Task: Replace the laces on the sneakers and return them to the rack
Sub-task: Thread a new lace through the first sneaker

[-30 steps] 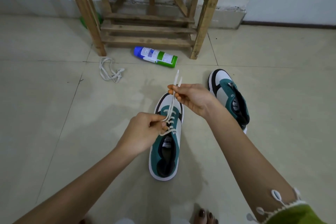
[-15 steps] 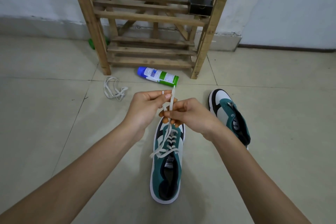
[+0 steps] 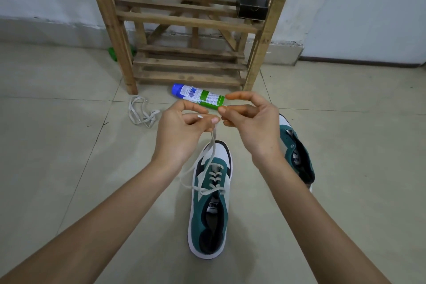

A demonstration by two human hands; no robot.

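On the tiled floor [image 3: 69,168], head view: a green-and-white sneaker [image 3: 211,203] stands with its toe toward the wooden rack [image 3: 191,64], its lower eyelets laced. Two strands of the white lace [image 3: 213,143] rise from the eyelets to the hands above the toe. The left hand [image 3: 182,131] pinches the strands with curled fingers, one tip protruding. The right hand [image 3: 253,122], just beside the left fingertips, pinches a small white tip between thumb and finger. The second sneaker [image 3: 297,157] lies to the right, partly hidden by the right wrist. A loose lace [image 3: 141,114] lies near the rack's left leg. A spray can [image 3: 198,97] lies on its side before the rack.
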